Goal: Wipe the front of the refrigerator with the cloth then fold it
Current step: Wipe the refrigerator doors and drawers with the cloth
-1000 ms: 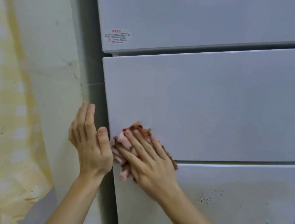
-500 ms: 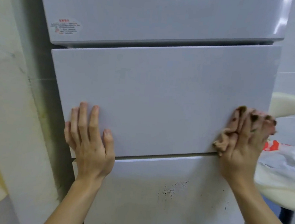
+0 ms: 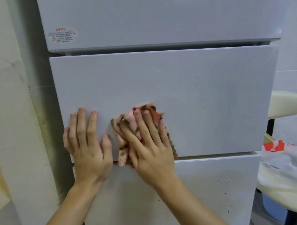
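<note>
White fridge (image 3: 181, 90) fills most of the view, with three fronts stacked up. Left of it is a pale wall (image 3: 6, 101) with yellow stains. Right of it stands a cream stool (image 3: 290, 105), and a white bag (image 3: 286, 162) with red marks sits lower down. The right hand (image 3: 152, 148) lies flat, fingers straight and spread, pressing the cloth (image 3: 155, 113) on the middle front, low and left. The left hand (image 3: 86, 143) is flat too, holding nothing, just left of the cloth. The cloth is pink with brown spots, bunched up, and its low end hangs over the gap below. A small sticker (image 3: 62, 37) with red print is on the top front. Tiny dark specks (image 3: 215, 181) dot the bottom front.
</note>
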Motion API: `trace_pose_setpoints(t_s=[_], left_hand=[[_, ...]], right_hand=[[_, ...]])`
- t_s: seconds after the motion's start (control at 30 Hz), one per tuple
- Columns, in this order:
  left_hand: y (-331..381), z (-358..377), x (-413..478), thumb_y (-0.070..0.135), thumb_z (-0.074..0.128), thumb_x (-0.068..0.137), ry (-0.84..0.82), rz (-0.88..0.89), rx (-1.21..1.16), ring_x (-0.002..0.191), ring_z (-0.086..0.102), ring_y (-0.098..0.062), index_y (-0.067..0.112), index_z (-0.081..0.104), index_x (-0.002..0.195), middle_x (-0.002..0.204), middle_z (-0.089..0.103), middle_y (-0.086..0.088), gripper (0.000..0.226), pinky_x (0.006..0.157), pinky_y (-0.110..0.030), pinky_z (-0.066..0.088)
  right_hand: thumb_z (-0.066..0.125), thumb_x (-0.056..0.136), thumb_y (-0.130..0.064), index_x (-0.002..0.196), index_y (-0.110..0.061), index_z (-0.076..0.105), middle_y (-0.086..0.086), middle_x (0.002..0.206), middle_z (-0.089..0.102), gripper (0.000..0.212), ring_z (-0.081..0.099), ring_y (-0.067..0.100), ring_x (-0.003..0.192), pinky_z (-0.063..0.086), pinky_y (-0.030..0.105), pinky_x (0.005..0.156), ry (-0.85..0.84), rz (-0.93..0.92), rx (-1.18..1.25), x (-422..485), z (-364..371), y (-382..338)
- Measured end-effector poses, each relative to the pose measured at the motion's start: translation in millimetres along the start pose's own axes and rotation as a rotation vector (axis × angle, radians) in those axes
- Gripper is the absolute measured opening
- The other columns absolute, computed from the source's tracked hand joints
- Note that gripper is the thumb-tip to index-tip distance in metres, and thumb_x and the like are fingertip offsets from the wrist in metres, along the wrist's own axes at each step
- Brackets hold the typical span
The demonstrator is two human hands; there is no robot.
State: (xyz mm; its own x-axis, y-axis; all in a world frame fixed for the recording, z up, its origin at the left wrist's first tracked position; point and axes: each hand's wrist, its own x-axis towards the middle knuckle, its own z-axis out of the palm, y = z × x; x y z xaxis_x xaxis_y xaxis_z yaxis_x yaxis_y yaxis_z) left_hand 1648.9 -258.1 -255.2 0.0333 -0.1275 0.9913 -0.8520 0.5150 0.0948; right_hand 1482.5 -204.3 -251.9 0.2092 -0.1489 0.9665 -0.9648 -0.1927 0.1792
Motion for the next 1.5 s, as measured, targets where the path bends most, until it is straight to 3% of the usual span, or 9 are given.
trace_pose_setpoints(t_s=[0.13,0.23,0.33,0.53,0.67,0.87,1.2,1.37,1.5], left_hand=[[6.8,-1.3,1.6,0.026,0.042,0.102,0.001,-0.039,-0.035,0.159,0.017,-0.035,0.007,0.035,0.159,0.17,0.025,-0.015,0.061,0.128,-0.057,0.011],[10.0,-3.0,1.5,0.023,0.042,0.101,0.003,-0.048,-0.052,0.16,0.016,-0.034,0.007,0.034,0.159,0.17,0.025,-0.014,0.061,0.129,-0.056,0.01],[13.1,-2.1,2.6,0.022,0.043,0.101,0.015,-0.068,-0.043,0.159,0.017,-0.034,0.006,0.036,0.159,0.17,0.026,-0.015,0.06,0.128,-0.057,0.011],[6.8,-8.7,5.5,0.026,0.045,0.1,-0.025,-0.053,-0.032,0.159,0.02,-0.032,0.01,0.039,0.157,0.17,0.027,-0.012,0.06,0.127,-0.057,0.015],[-7.4,-15.1,8.4,0.028,0.046,0.1,-0.056,-0.005,-0.022,0.158,0.024,-0.029,0.012,0.038,0.158,0.17,0.027,-0.008,0.061,0.122,-0.053,0.02],[-19.6,-21.5,10.2,0.018,0.046,0.092,-0.032,-0.044,-0.137,0.157,0.023,-0.028,0.005,0.033,0.158,0.168,0.028,-0.012,0.069,0.126,-0.05,0.019],[-36.7,-34.4,-5.6,0.021,0.039,0.095,-0.041,-0.089,-0.212,0.156,0.027,-0.03,0.001,0.037,0.156,0.167,0.03,-0.013,0.064,0.127,-0.043,0.02],[-37.0,-33.5,-19.6,0.023,0.038,0.099,-0.099,-0.113,-0.218,0.159,0.021,-0.028,0.003,0.031,0.159,0.17,0.024,-0.012,0.064,0.129,-0.048,0.02],[-51.1,-35.6,-21.8,0.026,0.039,0.101,-0.106,-0.131,-0.111,0.161,0.014,-0.026,0.005,0.028,0.161,0.172,0.021,-0.01,0.065,0.13,-0.049,0.014]], right_hand=[[0.051,0.1,-0.02,0.158,-0.025,0.042,0.006,0.17,0.027,0.059,0.021,0.027,0.16,0.022,0.053,0.128,-0.047,-0.119,0.012,-22.4,-19.8,52.7],[0.044,0.094,-0.017,0.163,-0.027,0.033,0.005,0.174,0.014,0.071,0.007,0.034,0.162,0.016,0.066,0.126,0.056,0.27,0.006,-61.5,-42.3,118.9],[0.031,0.108,-0.025,0.167,-0.018,0.016,0.015,0.174,0.001,0.062,-0.006,0.033,0.161,0.006,0.066,0.126,0.157,0.71,-0.025,-72.1,-59.8,157.6],[0.028,0.109,-0.032,0.166,-0.017,0.021,0.018,0.173,0.01,0.06,0.004,0.04,0.16,0.002,0.061,0.128,0.336,0.961,-0.112,-5.7,-51.1,148.2],[0.032,0.106,-0.033,0.166,-0.023,0.023,0.015,0.174,0.011,0.061,0.005,0.039,0.16,0.002,0.059,0.128,0.325,0.861,-0.108,43.0,-46.4,131.8],[0.049,0.097,-0.029,0.159,-0.019,0.041,0.025,0.166,0.028,0.064,0.021,0.047,0.156,0.015,0.061,0.127,0.236,0.389,-0.087,79.1,-6.4,39.2],[0.044,0.104,-0.016,0.158,-0.011,0.043,0.013,0.168,0.03,0.054,0.019,0.026,0.16,0.021,0.047,0.13,-0.094,-0.166,0.114,-28.1,46.4,-84.5],[0.054,0.1,-0.018,0.155,-0.015,0.048,0.01,0.169,0.029,0.056,0.02,0.024,0.16,0.02,0.047,0.13,-0.2,-0.231,0.135,-59.8,30.8,-60.8],[0.067,0.098,-0.022,0.159,-0.017,0.039,0.013,0.169,0.029,0.067,0.02,0.032,0.16,0.017,0.054,0.129,-0.074,0.061,0.079,-41.4,4.5,-13.3]])
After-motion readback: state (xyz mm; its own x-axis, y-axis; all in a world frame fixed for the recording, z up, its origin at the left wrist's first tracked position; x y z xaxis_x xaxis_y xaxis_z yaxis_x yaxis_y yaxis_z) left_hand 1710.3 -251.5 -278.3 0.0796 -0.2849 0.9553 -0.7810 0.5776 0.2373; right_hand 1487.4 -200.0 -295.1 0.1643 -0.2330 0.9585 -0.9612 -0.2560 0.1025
